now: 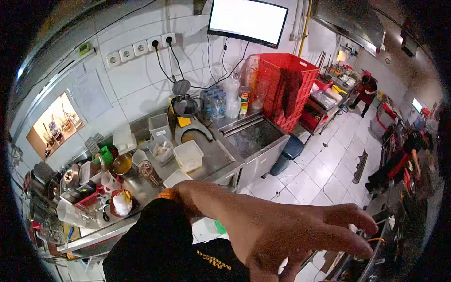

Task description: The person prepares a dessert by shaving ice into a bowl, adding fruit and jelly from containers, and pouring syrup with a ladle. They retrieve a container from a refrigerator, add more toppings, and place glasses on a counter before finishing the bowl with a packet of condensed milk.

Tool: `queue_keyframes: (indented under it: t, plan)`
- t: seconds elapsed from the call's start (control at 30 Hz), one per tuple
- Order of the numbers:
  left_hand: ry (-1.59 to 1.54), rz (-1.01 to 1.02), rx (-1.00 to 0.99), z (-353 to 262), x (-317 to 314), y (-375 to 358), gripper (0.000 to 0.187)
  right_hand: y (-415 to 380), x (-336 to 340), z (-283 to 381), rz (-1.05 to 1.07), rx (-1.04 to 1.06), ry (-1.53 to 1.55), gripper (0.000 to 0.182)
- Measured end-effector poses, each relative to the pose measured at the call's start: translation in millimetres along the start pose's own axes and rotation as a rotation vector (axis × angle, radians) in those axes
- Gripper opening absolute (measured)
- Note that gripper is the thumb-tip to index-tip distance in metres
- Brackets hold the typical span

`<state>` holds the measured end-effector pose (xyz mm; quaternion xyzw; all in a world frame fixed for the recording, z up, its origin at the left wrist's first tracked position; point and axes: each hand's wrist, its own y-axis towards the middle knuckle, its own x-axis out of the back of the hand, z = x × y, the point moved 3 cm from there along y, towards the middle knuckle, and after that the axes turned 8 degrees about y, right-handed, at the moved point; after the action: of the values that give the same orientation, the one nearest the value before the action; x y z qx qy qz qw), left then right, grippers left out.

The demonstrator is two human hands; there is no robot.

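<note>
My left hand (300, 225) reaches across the lower middle of the view to the right, out of a black sleeve (155, 235) with an orange edge. Its fingers are apart, and nothing is visibly held between them. Small white bits show in the gaps between the fingers, too unclear to name. Beyond the forearm, a steel counter (213, 160) carries a square plastic tub (188, 155) and a waffle iron (185, 105) with its lid raised. A red bowl with white contents (122, 203) sits to the left. My right hand is out of view.
A red crate (286, 89) stands beside a steel basin (253, 136), with a dark bin (292, 148) below. Containers crowd the left counter. A person in red and black (364, 94) stands far off; another person's red-and-black clothing (394, 167) shows at right. A screen (248, 21) hangs above.
</note>
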<state>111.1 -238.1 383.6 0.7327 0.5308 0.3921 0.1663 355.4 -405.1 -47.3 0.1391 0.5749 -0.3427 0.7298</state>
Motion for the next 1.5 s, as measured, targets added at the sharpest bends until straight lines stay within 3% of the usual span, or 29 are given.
queue_keyframes:
  t: [0.03,0.1,0.13,0.2,0.23,0.3,0.33,0.37,0.4,0.43,0.47,0.53,0.6,0.63,0.7,0.77,0.83,0.87,0.93,0.97,1.07,1.1,1.17,1.23,1.3,1.33,1.37,1.43,1.5]
  plan:
    - [0.002,-0.013,0.006,28.0,10.0,15.8,0.11,5.1,-49.7,4.3,0.308,0.199,-0.116,0.011]
    - [0.269,-0.204,-0.399,77.7,26.2,46.1,0.107,30.7,-13.7,27.9,-0.138,0.045,0.678,0.009]
    - [0.149,-0.2,-0.478,86.5,42.0,60.4,0.098,47.1,-1.3,43.2,-0.159,0.043,0.678,0.009]
    - [0.192,-0.353,-0.492,127.8,60.9,84.0,0.097,86.0,15.6,78.0,0.305,0.101,-0.095,0.009]
    - [0.252,-0.496,-0.522,151.6,72.8,92.9,0.096,104.6,33.0,94.9,0.287,0.099,-0.096,0.009]
    - [0.269,-0.46,-0.476,195.0,111.0,95.6,0.084,139.3,89.0,122.1,-0.217,-0.203,0.166,0.013]
    - [0.284,-0.33,-0.232,207.7,132.2,91.3,0.098,167.6,108.7,128.4,0.068,-0.103,0.004,0.025]
    - [0.287,-0.192,0.005,226.1,149.6,90.2,0.112,177.8,54.6,114.5,0.03,-0.084,-0.001,0.025]
    - [0.232,-0.239,0.01,252.9,164.9,90.1,0.107,190.3,-3.7,110.1,-0.372,0.28,-0.498,0.025]
    - [0.226,-0.3,0.111,286.5,174.7,85.7,0.099,232.9,40.0,135.6,-0.214,0.19,-0.228,0.032]
    - [0.372,-0.198,0.279,317.2,191.0,77.9,0.101,278.4,72.5,152.0,0.186,0.052,-0.055,0.034]
    - [0.218,-0.224,0.673,405.5,201.2,44.3,0.066,337.3,28.3,166.8,-0.206,0.112,0.02,0.028]
    - [0.337,-0.18,1.208,486.7,201.4,-14.3,0.057,410.1,24.0,186.7,-0.096,0.024,0.021,0.026]
    - [0.671,-0.155,1.281,522.2,192.6,-62.5,0.059,438.1,-9.3,190.6,-0.132,-0.036,0.008,0.021]
    - [0.726,0.171,1.663,557.3,179.1,-137.8,0.064,503.5,-24.0,201.2,0.022,-0.102,-0.093,0.021]
    - [0.415,-0.073,1.748,566.5,162.8,-188.8,0.061,560.1,-48.9,203.3,-0.096,-0.124,-0.086,0.027]
    - [0.131,-0.445,1.71,588.5,139.5,-253.1,0.056,612.6,-85.0,193.1,0.108,-0.218,-0.188,0.031]
    - [0.12,-0.431,1.707,597.6,146.3,-254.5,0.056,622.7,-124.8,179.2,0.033,-0.167,-0.195,0.029]
    - [-0.312,-0.818,1.915,608.8,153.6,-267.7,0.049,668.2,-136.6,155.6,-0.024,-0.241,-0.219,0.035]
    - [-0.318,-0.798,1.919,619.5,154.0,-279.5,0.049,684.6,-149.2,141.7,0.129,-0.243,-0.269,0.038]
    - [-0.581,-1.272,1.403,688.9,121.1,-364.5,0.045,737.3,-129.1,106.8,-0.016,-0.321,-0.048,0.032]
    - [-0.605,-1.273,1.399,728.7,128.4,-385.0,0.045,758.4,-123.6,100.8,-0.078,-0.334,-0.014,0.033]
    - [-0.119,-0.297,1.84,771.9,135.0,-405.6,0.047,769.7,-124.4,101.5,-0.11,-0.329,-0.069,0.032]
    - [-0.187,-0.607,1.813,765.1,150.0,-383.8,0.047,783.6,-124.0,110.4,-0.147,-0.283,-0.118,0.032]
    - [-0.477,-1.112,1.689,749.3,165.6,-364.0,0.05,805.1,-101.4,121.7,-0.133,-0.287,-0.19,0.033]
    - [-0.161,-0.933,1.603,730.3,184.1,-335.5,0.053,813.2,-91.4,126.3,-0.184,-0.284,-0.203,0.033]
    - [-0.157,-0.948,1.603,730.8,186.4,-341.8,0.053,822.6,-79.6,129.6,-0.237,-0.281,-0.217,0.033]
    - [-0.539,-1.325,1.8,729.0,164.9,-365.0,0.056,845.5,-47.9,133.4,-0.219,-0.31,-0.269,0.032]
    - [-0.255,-1.378,1.667,699.0,158.3,-344.2,0.053,861.1,-15.5,133.3,-0.302,-0.428,-0.297,0.022]
